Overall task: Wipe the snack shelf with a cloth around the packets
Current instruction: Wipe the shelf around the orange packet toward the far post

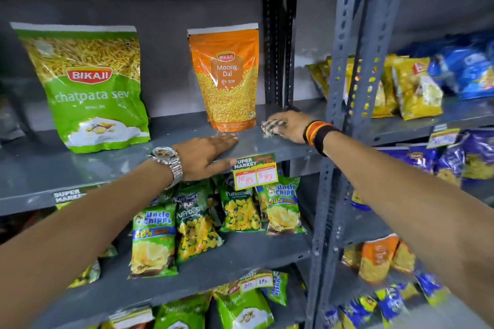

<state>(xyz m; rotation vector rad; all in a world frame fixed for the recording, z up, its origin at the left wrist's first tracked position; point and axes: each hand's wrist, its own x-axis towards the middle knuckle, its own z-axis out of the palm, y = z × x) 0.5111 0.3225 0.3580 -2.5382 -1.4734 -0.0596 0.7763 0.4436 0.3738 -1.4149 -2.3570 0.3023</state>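
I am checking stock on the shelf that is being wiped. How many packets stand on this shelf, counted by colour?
Green packet: 1
Orange packet: 1
Total: 2 packets on the grey shelf, where the right hand presses the cloth beside the orange one.

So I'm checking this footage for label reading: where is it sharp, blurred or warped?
Head view: sharp in the centre, where the Moong Dal pouch and Chatpata Sev pouch print reads clearly; the blue packets at the right edge smear; the slotted upright leans from wide-angle distortion; soft glare lies on the shelf by the left hand; top is dark.
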